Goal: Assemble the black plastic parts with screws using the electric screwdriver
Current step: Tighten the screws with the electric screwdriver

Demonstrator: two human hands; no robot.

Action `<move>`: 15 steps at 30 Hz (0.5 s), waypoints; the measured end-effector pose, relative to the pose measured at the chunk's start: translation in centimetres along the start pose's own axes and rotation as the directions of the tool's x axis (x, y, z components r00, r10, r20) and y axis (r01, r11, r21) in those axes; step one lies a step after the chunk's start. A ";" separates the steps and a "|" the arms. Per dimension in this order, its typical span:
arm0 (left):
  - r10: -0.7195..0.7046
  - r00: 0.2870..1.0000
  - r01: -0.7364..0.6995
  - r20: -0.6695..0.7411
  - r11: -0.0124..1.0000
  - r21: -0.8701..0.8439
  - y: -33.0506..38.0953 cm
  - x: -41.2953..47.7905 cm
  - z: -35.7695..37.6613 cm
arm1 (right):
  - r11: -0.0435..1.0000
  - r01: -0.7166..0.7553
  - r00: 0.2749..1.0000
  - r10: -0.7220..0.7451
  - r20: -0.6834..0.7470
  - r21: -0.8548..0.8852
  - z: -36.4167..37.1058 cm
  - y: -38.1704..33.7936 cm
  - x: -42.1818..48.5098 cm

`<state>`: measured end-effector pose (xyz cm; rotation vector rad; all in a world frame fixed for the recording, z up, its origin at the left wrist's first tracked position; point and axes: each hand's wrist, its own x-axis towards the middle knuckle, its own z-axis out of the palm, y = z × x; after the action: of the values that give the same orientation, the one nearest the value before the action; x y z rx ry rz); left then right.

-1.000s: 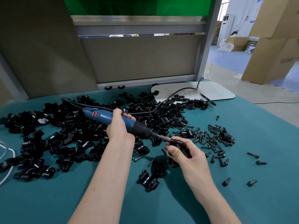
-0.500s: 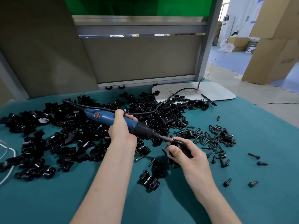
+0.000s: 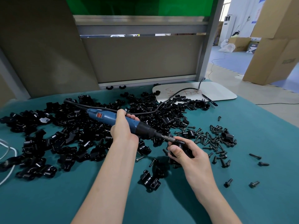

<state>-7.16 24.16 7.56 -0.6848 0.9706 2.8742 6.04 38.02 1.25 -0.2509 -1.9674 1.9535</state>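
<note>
Black plastic parts (image 3: 77, 136) lie heaped from the left edge to the middle of the surface (image 3: 48, 199), so I judge most of the job is left. Your left hand (image 3: 123, 131) has its fingers wrapped round the electric screwdriver (image 3: 113, 119), its bit on the held part (image 3: 181, 147) pinched in your right hand (image 3: 192, 157), near the middle; loose screws (image 3: 215, 141) wait toward the right edge
</note>
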 end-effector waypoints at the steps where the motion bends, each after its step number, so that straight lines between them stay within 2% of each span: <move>1: -0.004 1.000 0.004 0.002 1.000 -0.004 0.0 0.0 0.0 | 1.000 0.000 1.000 0.000 -0.002 0.003 0.0 0.0 0.0; 11: -0.007 1.000 0.007 0.003 1.000 0.019 -0.2 -0.3 0.1 | 1.000 0.009 1.000 -0.008 -0.023 0.019 0.1 -0.1 0.0; 15: -0.012 1.000 0.013 -0.023 0.999 0.038 -0.2 -0.2 0.1 | 0.997 0.036 0.999 -0.038 -0.035 -0.068 0.0 0.0 -0.1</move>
<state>-7.01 24.39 7.63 -0.7199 1.0169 2.8355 6.17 37.95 1.26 -0.2640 -2.0026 1.8491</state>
